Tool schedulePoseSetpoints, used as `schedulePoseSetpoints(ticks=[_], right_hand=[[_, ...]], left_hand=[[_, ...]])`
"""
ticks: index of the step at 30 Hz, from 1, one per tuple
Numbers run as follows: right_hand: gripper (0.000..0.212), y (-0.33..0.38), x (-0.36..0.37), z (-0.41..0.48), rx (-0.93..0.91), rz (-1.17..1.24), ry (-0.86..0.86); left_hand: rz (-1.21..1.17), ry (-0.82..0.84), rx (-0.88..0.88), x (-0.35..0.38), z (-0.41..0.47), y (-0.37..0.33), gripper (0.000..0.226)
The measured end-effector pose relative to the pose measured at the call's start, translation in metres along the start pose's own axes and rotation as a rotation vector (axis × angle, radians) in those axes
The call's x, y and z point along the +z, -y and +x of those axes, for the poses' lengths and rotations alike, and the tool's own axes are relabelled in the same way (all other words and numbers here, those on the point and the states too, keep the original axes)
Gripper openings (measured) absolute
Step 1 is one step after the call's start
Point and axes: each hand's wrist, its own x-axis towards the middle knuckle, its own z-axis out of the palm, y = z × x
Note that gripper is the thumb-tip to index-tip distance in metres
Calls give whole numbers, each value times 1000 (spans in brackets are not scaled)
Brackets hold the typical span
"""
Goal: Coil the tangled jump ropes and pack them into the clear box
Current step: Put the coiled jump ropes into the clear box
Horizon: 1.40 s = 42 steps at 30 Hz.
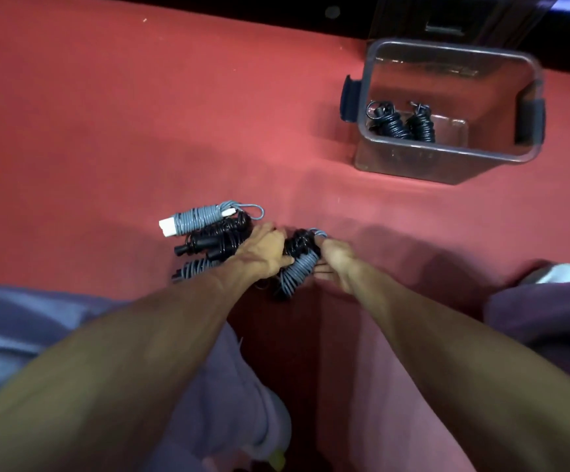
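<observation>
At the far left a purple trouser leg (pixel 21 311) is cut off by the frame edge. Next to it on the red floor (pixel 106 131) lies a small pile of wound jump ropes. A grey coil (pixel 205 217) with a white handle end lies at the top. A black coil (pixel 219 238) sits just below it, touching it. A darker grey coil (pixel 191 270) lies nearest the person, its right end hidden under the left forearm.

The left hand (pixel 265 255) reaches over the pile's right edge. Its fingers curl down and grip a mixed bundle (pixel 299 267) of grey and black cord, the thumb pressed to the grey windings. The fingertips are hidden in the black loops, and where this bundle ends and the pile begins is hard to make out.

The right hand (pixel 336 258) is at the bundle's other side, touching it near a small grey loop. It is smeared by motion, so I cannot tell whether it grips or only rests there.

Further right and farther away stands the clear box (pixel 447 155), well apart from the hands. Two black wound ropes (pixel 403 126) lie side by side against its left wall. Dark latches (pixel 350 98) sit on its sides.

At the far right a white shoe (pixel 564 272) shows partly above the other purple leg.
</observation>
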Motion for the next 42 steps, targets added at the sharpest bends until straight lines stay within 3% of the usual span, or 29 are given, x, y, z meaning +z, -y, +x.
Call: schedulePoseSetpoints(ticks=[6, 10, 15, 17, 20, 24, 29, 34, 37, 42], right_hand=[[24, -6, -1, 5, -6, 190, 59], [21, -6, -11, -2, -116, 294, 77], [56, 11, -36, -22, -140, 450, 254], [52, 24, -50, -39, -150, 587, 373], [27, 40, -76, -56, -282, 615, 398], [24, 68, -112, -83, -448, 535, 319], [31, 111, -158, -104, -538, 469, 92], [29, 152, -220, -88, -552, 254, -170], [26, 172, -253, -67, -566, 54, -315], [22, 177, -270, -25, -538, -47, -348]], left_hand=[[-138, 0, -10, 1, 2, 5, 51], [-418, 68, -55, -9, 3, 0, 44], [-692, 105, 21, -39, -9, -29, 35], [-793, 115, 66, -51, -13, -45, 24], [-895, 101, 129, -76, -21, -72, 11], [-932, 62, 195, -110, -28, -105, 17], [-1028, -15, 267, -146, -21, -155, 23], [-961, -194, 208, -173, 9, -203, 29], [-926, -184, 165, -178, 43, -219, 32], [-885, -183, 101, -164, 97, -245, 29]])
